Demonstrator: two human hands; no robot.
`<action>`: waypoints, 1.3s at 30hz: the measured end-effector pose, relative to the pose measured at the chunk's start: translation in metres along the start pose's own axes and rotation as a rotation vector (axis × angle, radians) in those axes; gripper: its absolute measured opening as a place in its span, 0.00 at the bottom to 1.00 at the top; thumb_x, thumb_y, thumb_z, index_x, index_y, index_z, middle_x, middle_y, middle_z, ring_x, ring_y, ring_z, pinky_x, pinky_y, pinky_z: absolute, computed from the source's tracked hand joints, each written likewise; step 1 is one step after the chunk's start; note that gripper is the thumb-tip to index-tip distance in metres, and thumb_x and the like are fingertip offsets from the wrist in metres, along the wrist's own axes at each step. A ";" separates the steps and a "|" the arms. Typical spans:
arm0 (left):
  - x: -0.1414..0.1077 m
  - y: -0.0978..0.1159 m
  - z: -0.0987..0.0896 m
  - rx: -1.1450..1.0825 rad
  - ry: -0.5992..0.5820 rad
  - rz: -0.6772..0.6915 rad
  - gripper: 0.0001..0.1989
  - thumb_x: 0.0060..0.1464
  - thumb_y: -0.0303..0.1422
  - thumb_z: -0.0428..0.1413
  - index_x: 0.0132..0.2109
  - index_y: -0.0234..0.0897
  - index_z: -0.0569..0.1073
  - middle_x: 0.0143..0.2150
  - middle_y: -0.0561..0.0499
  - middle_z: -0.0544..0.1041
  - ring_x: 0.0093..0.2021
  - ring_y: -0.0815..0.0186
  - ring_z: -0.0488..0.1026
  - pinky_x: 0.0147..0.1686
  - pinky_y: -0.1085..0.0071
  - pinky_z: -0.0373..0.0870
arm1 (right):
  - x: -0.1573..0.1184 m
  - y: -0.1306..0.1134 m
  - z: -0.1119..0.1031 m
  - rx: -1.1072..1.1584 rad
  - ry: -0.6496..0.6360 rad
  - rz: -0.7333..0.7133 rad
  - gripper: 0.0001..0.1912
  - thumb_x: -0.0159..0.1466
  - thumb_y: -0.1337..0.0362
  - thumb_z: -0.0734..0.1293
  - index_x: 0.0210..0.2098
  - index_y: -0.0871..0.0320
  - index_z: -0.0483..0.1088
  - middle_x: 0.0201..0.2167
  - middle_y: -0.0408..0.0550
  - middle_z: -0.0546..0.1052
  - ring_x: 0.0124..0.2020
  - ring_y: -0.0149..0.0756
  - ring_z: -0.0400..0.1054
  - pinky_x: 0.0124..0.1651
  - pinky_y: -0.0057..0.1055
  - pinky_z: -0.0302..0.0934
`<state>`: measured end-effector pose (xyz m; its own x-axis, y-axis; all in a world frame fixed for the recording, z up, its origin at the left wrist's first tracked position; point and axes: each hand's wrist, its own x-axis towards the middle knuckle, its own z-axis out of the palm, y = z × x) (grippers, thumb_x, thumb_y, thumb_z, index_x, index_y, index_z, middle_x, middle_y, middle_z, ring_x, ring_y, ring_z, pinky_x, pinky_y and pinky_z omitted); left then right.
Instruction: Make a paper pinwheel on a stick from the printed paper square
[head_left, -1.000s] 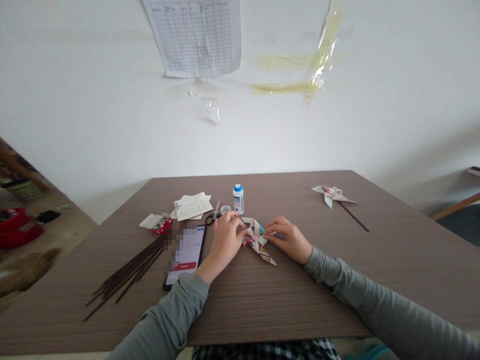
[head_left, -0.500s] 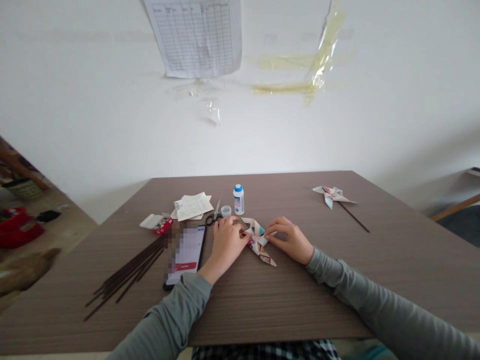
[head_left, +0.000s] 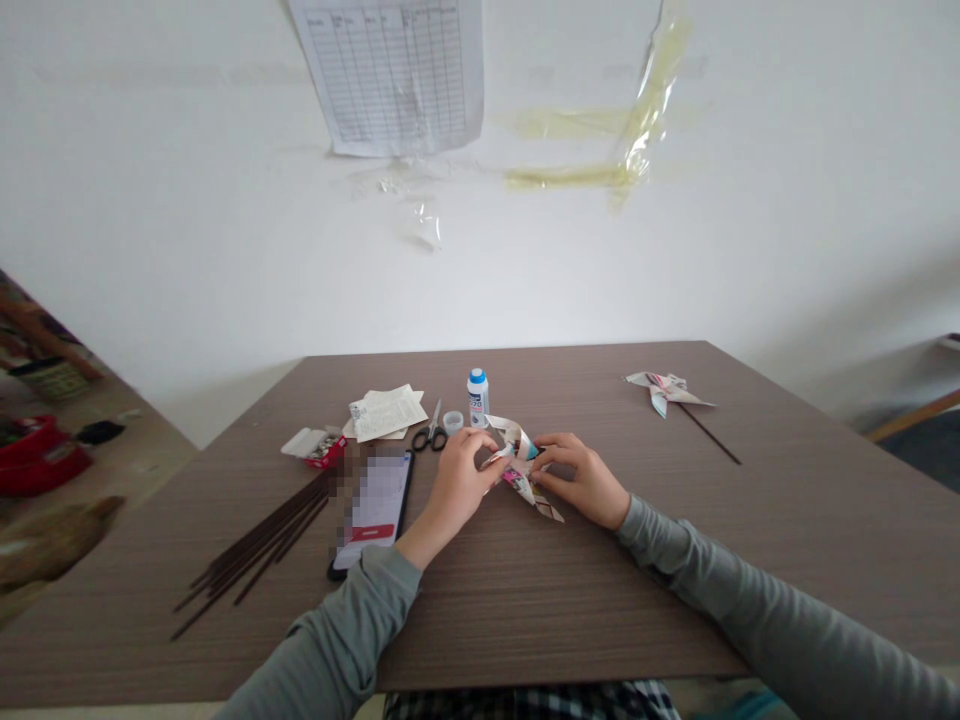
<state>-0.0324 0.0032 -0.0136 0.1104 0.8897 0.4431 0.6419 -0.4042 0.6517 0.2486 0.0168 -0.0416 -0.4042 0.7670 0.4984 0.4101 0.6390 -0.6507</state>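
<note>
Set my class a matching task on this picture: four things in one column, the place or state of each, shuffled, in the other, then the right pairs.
1. White plastic bottle with blue cap
2. Thin dark brown sticks
3. Patterned paper pinwheel on a brown stick
4. Loose patterned folded paper

A. Between the left hand and right hand
B. Beyond the right hand, lying down
C. Bundled left of the black phone
D. Standing upright

1-D, 2-C, 3-B, 4-A

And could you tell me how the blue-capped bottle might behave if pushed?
The bottle stands upright and looks taller than wide, so a high push would probably tip it. Its rounded body might then roll. Its contents are hidden, so I cannot judge its weight.
</note>
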 end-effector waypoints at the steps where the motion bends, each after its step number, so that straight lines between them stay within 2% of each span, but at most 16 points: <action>1: 0.000 0.000 -0.001 -0.020 0.000 0.006 0.12 0.65 0.23 0.76 0.43 0.46 0.86 0.55 0.50 0.92 0.62 0.51 0.92 0.70 0.53 0.88 | 0.000 0.000 0.000 0.003 0.006 0.001 0.03 0.75 0.63 0.85 0.45 0.45 0.94 0.60 0.55 0.95 0.64 0.60 0.90 0.73 0.58 0.84; 6: 0.000 -0.002 -0.003 -0.095 -0.005 0.016 0.12 0.63 0.25 0.78 0.42 0.49 0.86 0.54 0.51 0.92 0.62 0.50 0.92 0.69 0.56 0.88 | 0.002 0.000 0.001 0.028 0.046 -0.018 0.04 0.77 0.59 0.84 0.44 0.46 0.94 0.54 0.56 0.95 0.62 0.59 0.90 0.71 0.57 0.85; 10: 0.001 -0.001 -0.002 -0.079 -0.013 -0.007 0.11 0.63 0.28 0.79 0.46 0.49 0.88 0.54 0.51 0.92 0.62 0.49 0.92 0.71 0.52 0.89 | 0.003 -0.003 -0.001 0.012 0.073 -0.063 0.06 0.79 0.57 0.83 0.44 0.46 0.93 0.51 0.57 0.95 0.59 0.60 0.90 0.67 0.57 0.86; 15: 0.001 0.004 -0.004 0.050 -0.052 -0.094 0.11 0.67 0.33 0.79 0.54 0.47 0.93 0.64 0.43 0.93 0.70 0.44 0.90 0.80 0.46 0.84 | 0.003 -0.008 -0.004 -0.036 0.075 -0.079 0.07 0.81 0.56 0.83 0.44 0.45 0.93 0.52 0.56 0.95 0.58 0.60 0.90 0.67 0.60 0.85; 19: 0.002 0.007 -0.003 0.084 -0.097 -0.121 0.08 0.64 0.35 0.82 0.48 0.47 0.95 0.68 0.42 0.92 0.72 0.40 0.89 0.79 0.46 0.85 | 0.004 -0.010 -0.004 -0.038 0.075 -0.085 0.07 0.80 0.55 0.83 0.44 0.44 0.94 0.52 0.56 0.95 0.59 0.60 0.90 0.68 0.61 0.86; 23: 0.005 0.013 0.000 0.066 -0.134 -0.128 0.03 0.64 0.33 0.80 0.42 0.46 0.94 0.66 0.43 0.94 0.71 0.42 0.90 0.78 0.49 0.85 | 0.005 -0.011 -0.005 -0.034 0.068 -0.113 0.06 0.80 0.58 0.83 0.45 0.44 0.94 0.52 0.55 0.95 0.63 0.61 0.89 0.72 0.62 0.85; 28: 0.006 0.020 -0.002 0.001 -0.148 -0.169 0.06 0.67 0.31 0.76 0.39 0.45 0.93 0.67 0.44 0.94 0.73 0.43 0.91 0.77 0.53 0.86 | 0.005 -0.010 -0.005 -0.019 0.056 -0.107 0.05 0.79 0.60 0.83 0.45 0.44 0.95 0.54 0.56 0.94 0.65 0.62 0.88 0.73 0.63 0.83; 34: 0.004 0.015 0.000 -0.091 -0.127 -0.211 0.06 0.70 0.31 0.74 0.41 0.46 0.93 0.73 0.43 0.92 0.75 0.47 0.90 0.76 0.54 0.88 | 0.003 -0.006 -0.001 -0.020 0.064 -0.071 0.01 0.76 0.59 0.86 0.45 0.44 0.96 0.62 0.57 0.94 0.71 0.66 0.84 0.77 0.67 0.80; 37: 0.002 0.013 0.005 -0.049 -0.129 -0.195 0.03 0.70 0.31 0.76 0.43 0.46 0.94 0.73 0.42 0.92 0.74 0.47 0.90 0.76 0.54 0.88 | 0.002 -0.003 0.001 -0.037 0.057 -0.051 0.03 0.75 0.60 0.87 0.45 0.42 0.97 0.58 0.55 0.95 0.73 0.67 0.84 0.79 0.69 0.78; 39: 0.001 0.012 0.008 0.043 -0.098 -0.138 0.04 0.69 0.31 0.77 0.43 0.47 0.95 0.71 0.43 0.93 0.72 0.47 0.90 0.76 0.52 0.88 | 0.001 -0.002 0.002 -0.057 0.058 -0.049 0.03 0.75 0.60 0.87 0.46 0.41 0.97 0.54 0.54 0.95 0.72 0.68 0.84 0.78 0.71 0.77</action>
<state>-0.0185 0.0015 -0.0103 0.0910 0.9532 0.2882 0.6879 -0.2695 0.6740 0.2459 0.0164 -0.0408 -0.3776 0.7360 0.5620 0.4380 0.6767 -0.5919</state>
